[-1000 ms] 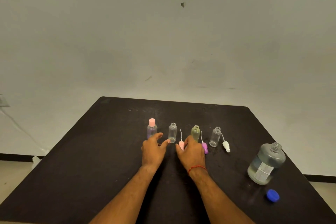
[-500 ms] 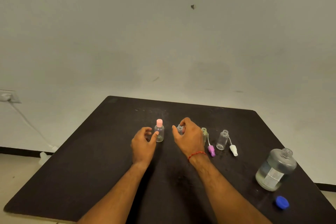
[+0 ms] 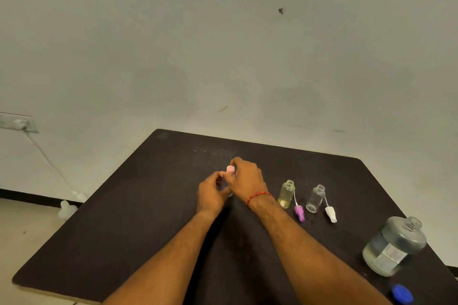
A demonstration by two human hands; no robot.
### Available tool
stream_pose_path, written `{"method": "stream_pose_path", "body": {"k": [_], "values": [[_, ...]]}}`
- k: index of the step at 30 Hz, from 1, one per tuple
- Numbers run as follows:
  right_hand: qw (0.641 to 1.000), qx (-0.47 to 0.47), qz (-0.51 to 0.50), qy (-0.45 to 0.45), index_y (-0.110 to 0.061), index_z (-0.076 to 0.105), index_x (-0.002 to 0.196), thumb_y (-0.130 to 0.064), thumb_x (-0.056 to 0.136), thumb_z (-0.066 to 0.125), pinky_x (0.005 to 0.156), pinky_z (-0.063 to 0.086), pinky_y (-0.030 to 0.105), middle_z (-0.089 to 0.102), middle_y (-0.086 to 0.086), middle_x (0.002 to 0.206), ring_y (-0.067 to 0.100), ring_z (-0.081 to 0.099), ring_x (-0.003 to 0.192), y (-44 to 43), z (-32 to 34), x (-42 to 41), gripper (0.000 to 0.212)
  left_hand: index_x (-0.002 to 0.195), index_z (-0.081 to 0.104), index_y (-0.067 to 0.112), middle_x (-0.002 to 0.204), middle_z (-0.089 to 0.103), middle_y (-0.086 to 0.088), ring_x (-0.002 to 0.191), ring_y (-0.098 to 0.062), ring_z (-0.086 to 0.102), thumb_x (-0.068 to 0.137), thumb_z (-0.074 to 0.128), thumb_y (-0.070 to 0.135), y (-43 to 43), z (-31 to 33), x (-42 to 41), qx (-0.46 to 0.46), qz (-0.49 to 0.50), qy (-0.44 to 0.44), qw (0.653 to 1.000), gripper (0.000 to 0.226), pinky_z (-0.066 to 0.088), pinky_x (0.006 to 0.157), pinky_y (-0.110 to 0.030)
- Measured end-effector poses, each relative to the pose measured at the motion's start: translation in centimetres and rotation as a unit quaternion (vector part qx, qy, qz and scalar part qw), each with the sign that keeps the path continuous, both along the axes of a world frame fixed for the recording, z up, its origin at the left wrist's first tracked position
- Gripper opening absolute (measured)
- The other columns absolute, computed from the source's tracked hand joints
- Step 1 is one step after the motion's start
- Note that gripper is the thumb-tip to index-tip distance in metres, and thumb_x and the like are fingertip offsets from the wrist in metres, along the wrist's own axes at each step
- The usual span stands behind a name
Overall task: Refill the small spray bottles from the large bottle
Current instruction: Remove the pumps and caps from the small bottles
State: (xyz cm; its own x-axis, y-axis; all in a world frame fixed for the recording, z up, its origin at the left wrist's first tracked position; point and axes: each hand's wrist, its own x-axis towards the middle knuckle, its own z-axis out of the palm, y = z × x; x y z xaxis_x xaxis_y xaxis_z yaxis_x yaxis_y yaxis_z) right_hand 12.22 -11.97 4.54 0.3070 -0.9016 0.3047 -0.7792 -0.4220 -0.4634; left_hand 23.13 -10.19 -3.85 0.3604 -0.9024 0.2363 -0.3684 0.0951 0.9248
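Note:
A small clear spray bottle with a pink cap stands at mid-table. My left hand grips its body, and my right hand pinches the pink cap from above. To the right stand an open yellowish small bottle and an open clear small bottle. A purple spray head and a white spray head lie beside them. The large clear bottle, uncapped and partly full, stands at the right, with its blue cap lying in front of it. My right hand hides what is behind it.
Everything sits on a black table set against a pale wall. A wall socket with a white cable is at the left. A small white object lies on the floor beside the table's left edge.
Both hands moved left from the middle bottles to the pink-capped bottle. My left hand closed round its body and my right hand went from the uncapped clear bottle onto the cap.

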Motion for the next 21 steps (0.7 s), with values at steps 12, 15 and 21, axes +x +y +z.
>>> {"method": "stream_pose_path", "body": {"k": [12,15,21], "values": [[0.996,0.005,0.047,0.072,-0.016,0.057,0.099,-0.021,0.092,0.058,0.068,0.045,0.031,0.066,0.009,0.098,0.027,0.06,0.087,-0.4,2.3,0.3,0.009,0.113,0.071,0.024,0.096,0.07,0.013,0.086,-0.003,0.066,0.082,0.08,0.034,1.9,2.0,1.2,-0.051,-0.007,-0.091,0.995,0.034,0.058,0.077,-0.026],[0.994,0.01,0.083,0.064,-0.021,0.057,0.094,-0.02,0.091,0.057,0.069,0.048,0.033,0.065,0.004,0.093,0.022,0.058,0.083,-0.3,2.6,-0.2,0.004,0.116,0.071,0.021,0.098,0.071,0.012,0.09,-0.003,0.067,0.081,0.081,0.033,2.1,2.5,1.8,-0.046,-0.037,-0.097,0.993,0.038,0.058,0.083,-0.024],[0.983,0.039,0.17,0.061,-0.027,0.062,0.098,-0.018,0.086,0.064,0.085,0.051,0.035,0.059,-0.002,0.099,0.017,0.055,0.091,-0.5,2.4,-0.9,0.015,0.116,0.071,0.022,0.099,0.072,0.013,0.093,-0.002,0.068,0.077,0.084,0.034,2.6,2.6,2.7,-0.029,-0.064,-0.093,0.993,0.043,0.056,0.085,-0.019]]}}
